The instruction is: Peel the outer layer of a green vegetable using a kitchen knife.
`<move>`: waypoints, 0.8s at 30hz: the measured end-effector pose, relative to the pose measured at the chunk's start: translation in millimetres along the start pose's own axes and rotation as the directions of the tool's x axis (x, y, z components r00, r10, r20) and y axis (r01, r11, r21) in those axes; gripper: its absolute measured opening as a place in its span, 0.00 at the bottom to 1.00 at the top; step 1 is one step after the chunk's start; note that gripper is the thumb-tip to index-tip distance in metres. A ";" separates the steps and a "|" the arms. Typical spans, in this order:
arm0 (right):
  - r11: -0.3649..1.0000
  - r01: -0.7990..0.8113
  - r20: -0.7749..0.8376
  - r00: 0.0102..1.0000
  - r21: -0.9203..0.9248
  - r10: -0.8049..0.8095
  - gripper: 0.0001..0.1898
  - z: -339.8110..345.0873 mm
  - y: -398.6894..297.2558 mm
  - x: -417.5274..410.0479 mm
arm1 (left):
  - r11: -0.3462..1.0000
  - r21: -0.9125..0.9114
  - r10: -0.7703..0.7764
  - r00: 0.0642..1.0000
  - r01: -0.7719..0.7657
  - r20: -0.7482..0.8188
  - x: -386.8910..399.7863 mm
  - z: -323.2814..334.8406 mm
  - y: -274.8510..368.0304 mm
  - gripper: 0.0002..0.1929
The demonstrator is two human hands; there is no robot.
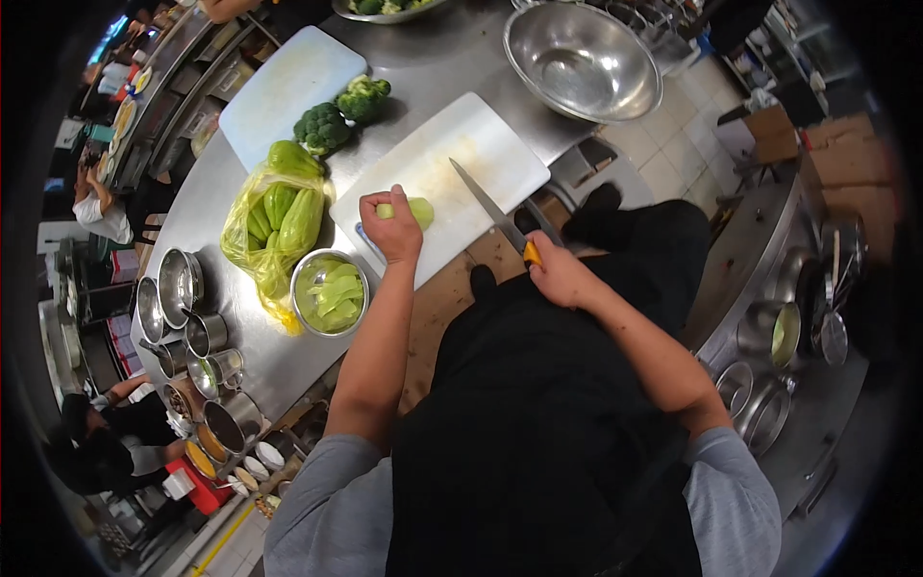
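Note:
My left hand (393, 225) is closed around one end of a pale green peeled chayote (420, 212) on the white cutting board (497, 144). In my right hand (559, 270) is the yellow handle of a kitchen knife (490, 207), its long blade pointing up and away over the board's near edge. A blue-and-white object (370, 240), partly hidden by my left wrist, lies at the board's left corner. Beside the board, a steel bowl (296, 303) holds green peelings (337, 296). A yellow plastic bag (241, 234) of green chayotes (277, 205) stands to the left.
Broccoli heads (322, 128) lie between my board and a bluish cutting board (281, 94). A large steel bowl (577, 65) sits at the table's upper right edge. Steel pots (232, 422) and bowls line the table's left end. Other people (104, 209) stand beyond the table.

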State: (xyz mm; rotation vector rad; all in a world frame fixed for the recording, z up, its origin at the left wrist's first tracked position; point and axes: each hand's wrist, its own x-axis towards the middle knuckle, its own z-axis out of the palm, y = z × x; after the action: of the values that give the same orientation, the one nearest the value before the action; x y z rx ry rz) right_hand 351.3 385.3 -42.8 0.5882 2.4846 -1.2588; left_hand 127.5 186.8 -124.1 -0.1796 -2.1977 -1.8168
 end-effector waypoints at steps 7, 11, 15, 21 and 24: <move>0.997 -0.040 0.047 0.998 -0.059 0.042 0.25 4.6 -3.4 13.1 | 0.920 0.337 0.059 0.922 -0.199 0.384 0.3 -42.9 35.1 0.15; 0.981 0.064 0.028 0.998 -0.185 -0.060 0.22 5.2 -14.3 17.1 | 0.871 0.491 -0.297 0.837 0.039 0.460 -11.7 -64.0 71.3 0.19; 0.986 0.092 0.047 0.995 -0.138 -0.086 0.22 14.5 -2.5 26.9 | 0.790 0.571 -0.146 0.837 -0.222 0.528 -18.0 -65.4 79.7 0.21; 0.981 0.111 0.210 0.975 -0.159 -0.077 0.29 8.8 -5.7 25.5 | 0.645 0.678 -0.201 0.778 -0.353 0.596 -20.5 -53.1 96.2 0.25; 0.988 0.102 0.286 0.956 -0.115 -0.066 0.32 7.9 -4.9 26.5 | 0.616 0.728 -0.345 0.727 -0.301 0.594 -20.8 -49.0 108.9 0.22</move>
State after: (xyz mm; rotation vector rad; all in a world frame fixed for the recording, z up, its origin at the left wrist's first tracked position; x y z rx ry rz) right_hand 326.4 382.2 -55.5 0.2525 2.3484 -1.1128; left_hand 183.9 162.4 -19.5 -0.7331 -3.3084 -0.5605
